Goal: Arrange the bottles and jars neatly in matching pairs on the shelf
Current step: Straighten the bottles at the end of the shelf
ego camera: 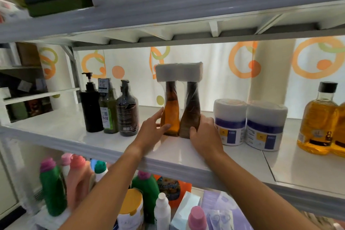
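Pair in hand: two tall bottles (180, 110) wrapped in clear film, white caps touching, mid-shelf (74, 127), between the dark pump bottles (110, 106) and the white jars (249, 123).
Left hand (153, 127): fingers spread flat on the amber bottle's base, not clenched.
Right hand (202, 132): cupped round the brown bottle's base.
Handling: likely top-heavy, film slippery; hold low, slide rather than lift.

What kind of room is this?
Probably a household storage or utility corner: white shelving stocked with toiletry bottles, two jars and detergent bottles below.
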### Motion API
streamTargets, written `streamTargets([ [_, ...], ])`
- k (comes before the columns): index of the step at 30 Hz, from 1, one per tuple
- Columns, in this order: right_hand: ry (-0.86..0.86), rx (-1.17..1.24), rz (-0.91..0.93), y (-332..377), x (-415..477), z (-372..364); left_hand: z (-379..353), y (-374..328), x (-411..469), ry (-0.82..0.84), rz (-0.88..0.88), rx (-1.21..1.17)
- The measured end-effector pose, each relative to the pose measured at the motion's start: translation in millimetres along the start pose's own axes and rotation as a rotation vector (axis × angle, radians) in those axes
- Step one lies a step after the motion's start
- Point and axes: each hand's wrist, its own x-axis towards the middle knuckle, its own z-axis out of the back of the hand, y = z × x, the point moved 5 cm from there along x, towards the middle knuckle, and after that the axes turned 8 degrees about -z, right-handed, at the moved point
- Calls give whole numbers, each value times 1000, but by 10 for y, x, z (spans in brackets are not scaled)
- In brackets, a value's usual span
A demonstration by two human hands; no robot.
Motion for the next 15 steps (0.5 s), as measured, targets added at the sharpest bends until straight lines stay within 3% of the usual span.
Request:
streamTargets([
  [12, -45, -56, 0, 5, 6, -6, 4, -82, -38, -38, 55, -32],
  [15, -49, 13, -49, 15, -5, 26, 71, -144, -43, -144, -39, 161],
])
